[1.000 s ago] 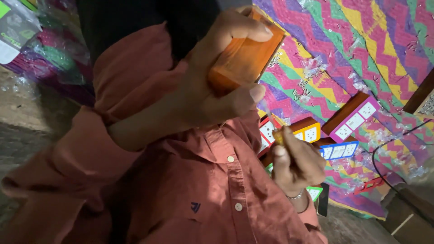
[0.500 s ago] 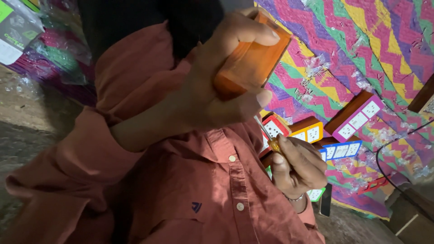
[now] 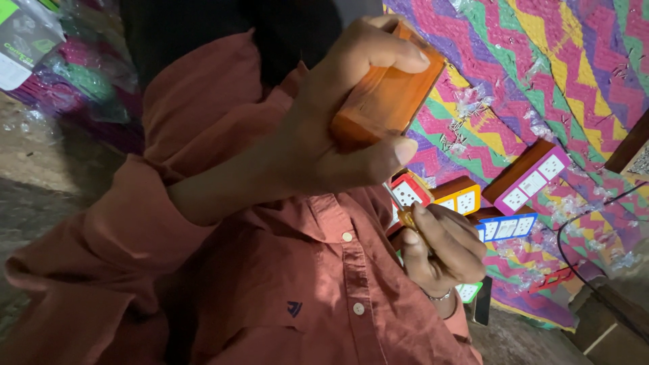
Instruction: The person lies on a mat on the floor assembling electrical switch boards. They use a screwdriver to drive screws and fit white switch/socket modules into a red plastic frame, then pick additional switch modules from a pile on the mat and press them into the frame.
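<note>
Holding an orange wooden block (image 3: 389,101) up in our left hand (image 3: 338,142), fingers over its top and thumb under it.

We are gripping the block firmly while our right hand (image 3: 439,250), lower and to the right, is pinching what seems to be a small amber piece (image 3: 407,217) at its fingertips, though it is too small to identify. Keeping that piece calls for a steady pinch. Coloured socket boxes (image 3: 531,179) are lying behind on the zigzag mat (image 3: 541,61).

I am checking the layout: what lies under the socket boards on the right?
The socket boards lie on a zigzag-patterned woven mat with clear wrappers scattered on it. What is under the mat is covered.
</note>
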`<action>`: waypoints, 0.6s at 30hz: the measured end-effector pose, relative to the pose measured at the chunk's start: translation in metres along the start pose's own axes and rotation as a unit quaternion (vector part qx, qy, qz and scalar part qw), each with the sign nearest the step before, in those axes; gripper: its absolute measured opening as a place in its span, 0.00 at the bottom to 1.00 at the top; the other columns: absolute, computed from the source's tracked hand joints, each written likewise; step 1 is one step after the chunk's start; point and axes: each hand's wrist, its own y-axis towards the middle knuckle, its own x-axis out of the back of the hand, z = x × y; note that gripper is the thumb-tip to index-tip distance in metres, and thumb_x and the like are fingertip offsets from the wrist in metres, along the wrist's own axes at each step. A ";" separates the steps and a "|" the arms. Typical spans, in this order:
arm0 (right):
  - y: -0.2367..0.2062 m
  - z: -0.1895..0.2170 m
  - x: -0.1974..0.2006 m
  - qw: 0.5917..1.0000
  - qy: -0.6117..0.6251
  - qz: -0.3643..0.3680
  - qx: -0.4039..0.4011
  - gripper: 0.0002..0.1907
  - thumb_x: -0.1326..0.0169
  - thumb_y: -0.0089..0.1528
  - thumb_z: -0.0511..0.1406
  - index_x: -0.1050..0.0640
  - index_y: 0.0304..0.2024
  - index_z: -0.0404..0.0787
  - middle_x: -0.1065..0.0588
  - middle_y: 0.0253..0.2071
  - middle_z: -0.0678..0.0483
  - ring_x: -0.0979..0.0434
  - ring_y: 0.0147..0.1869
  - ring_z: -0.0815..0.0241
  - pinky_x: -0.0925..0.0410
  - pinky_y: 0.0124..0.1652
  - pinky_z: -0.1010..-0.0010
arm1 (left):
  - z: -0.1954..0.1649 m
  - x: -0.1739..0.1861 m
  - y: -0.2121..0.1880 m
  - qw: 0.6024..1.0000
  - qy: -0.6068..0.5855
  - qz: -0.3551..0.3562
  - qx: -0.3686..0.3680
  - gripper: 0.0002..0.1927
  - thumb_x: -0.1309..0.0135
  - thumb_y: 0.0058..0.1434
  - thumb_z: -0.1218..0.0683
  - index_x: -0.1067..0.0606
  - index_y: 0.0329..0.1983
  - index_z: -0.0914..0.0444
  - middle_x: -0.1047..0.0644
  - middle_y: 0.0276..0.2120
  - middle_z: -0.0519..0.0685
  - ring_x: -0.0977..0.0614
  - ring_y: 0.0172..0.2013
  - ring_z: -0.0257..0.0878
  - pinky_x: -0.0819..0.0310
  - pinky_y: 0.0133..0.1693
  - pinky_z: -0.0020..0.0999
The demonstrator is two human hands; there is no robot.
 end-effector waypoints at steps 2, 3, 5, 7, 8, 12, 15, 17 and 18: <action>0.000 -0.001 -0.001 1.000 0.005 0.000 0.002 0.14 0.41 0.63 0.29 0.21 0.52 0.29 0.24 0.28 0.47 0.23 0.30 0.57 0.30 0.33 0.72 | 0.000 0.000 0.001 1.000 -0.002 0.003 0.000 0.25 0.40 0.74 0.55 0.40 0.67 0.58 0.37 0.60 0.47 0.33 0.60 0.36 0.39 0.64 0.29; 0.001 -0.002 -0.001 1.000 0.009 -0.001 0.005 0.15 0.41 0.64 0.29 0.21 0.52 0.30 0.24 0.29 0.47 0.23 0.30 0.58 0.30 0.33 0.73 | 0.001 0.000 0.001 1.000 -0.002 0.003 0.001 0.25 0.40 0.74 0.55 0.39 0.66 0.58 0.37 0.60 0.47 0.33 0.60 0.36 0.38 0.63 0.29; 0.003 0.000 0.000 1.000 0.007 0.003 0.011 0.15 0.41 0.63 0.28 0.22 0.52 0.30 0.24 0.29 0.47 0.24 0.30 0.58 0.31 0.32 0.73 | 0.001 -0.001 0.002 1.000 -0.007 0.001 0.010 0.25 0.39 0.73 0.55 0.39 0.66 0.58 0.36 0.59 0.47 0.32 0.59 0.36 0.37 0.62 0.29; 0.007 0.002 0.002 1.000 -0.005 0.008 0.021 0.15 0.40 0.62 0.27 0.21 0.51 0.30 0.24 0.28 0.47 0.25 0.28 0.59 0.33 0.30 0.74 | 0.001 -0.002 0.002 1.000 -0.011 -0.001 0.017 0.25 0.39 0.72 0.55 0.38 0.66 0.58 0.36 0.58 0.47 0.32 0.58 0.36 0.37 0.62 0.30; 0.008 0.005 0.005 1.000 -0.008 0.016 -0.004 0.16 0.39 0.61 0.26 0.21 0.51 0.30 0.24 0.27 0.48 0.27 0.27 0.61 0.35 0.29 0.75 | 0.001 -0.002 0.002 1.000 -0.011 -0.003 0.017 0.25 0.39 0.72 0.55 0.38 0.65 0.58 0.36 0.58 0.48 0.32 0.58 0.36 0.36 0.62 0.30; 0.012 0.025 0.018 0.994 -0.015 0.036 -0.099 0.17 0.40 0.59 0.26 0.21 0.52 0.30 0.23 0.29 0.48 0.30 0.24 0.66 0.39 0.26 0.79 | -0.002 -0.003 0.001 1.000 -0.010 -0.001 0.014 0.26 0.38 0.73 0.55 0.39 0.66 0.58 0.37 0.61 0.49 0.32 0.60 0.37 0.36 0.63 0.29; 0.017 0.037 0.027 0.985 -0.007 0.067 -0.156 0.16 0.42 0.62 0.27 0.22 0.53 0.31 0.21 0.34 0.48 0.25 0.30 0.67 0.34 0.33 0.77 | -0.004 -0.003 0.001 1.000 -0.004 0.010 0.018 0.27 0.37 0.73 0.55 0.40 0.66 0.58 0.37 0.62 0.50 0.32 0.61 0.38 0.36 0.63 0.30; 0.020 0.045 0.031 0.966 -0.001 0.101 -0.236 0.17 0.44 0.63 0.29 0.21 0.55 0.32 0.22 0.30 0.51 0.25 0.30 0.67 0.34 0.34 0.75 | -0.005 -0.005 0.002 1.000 0.000 0.010 0.022 0.28 0.36 0.72 0.54 0.39 0.66 0.58 0.36 0.63 0.51 0.31 0.60 0.39 0.35 0.63 0.31; 0.022 0.049 0.036 0.947 -0.001 0.119 -0.298 0.19 0.45 0.63 0.30 0.20 0.56 0.32 0.24 0.26 0.52 0.27 0.27 0.67 0.35 0.32 0.75 | -0.005 -0.006 0.002 1.000 -0.003 0.007 0.023 0.28 0.36 0.72 0.54 0.39 0.66 0.58 0.36 0.63 0.51 0.30 0.60 0.39 0.34 0.62 0.30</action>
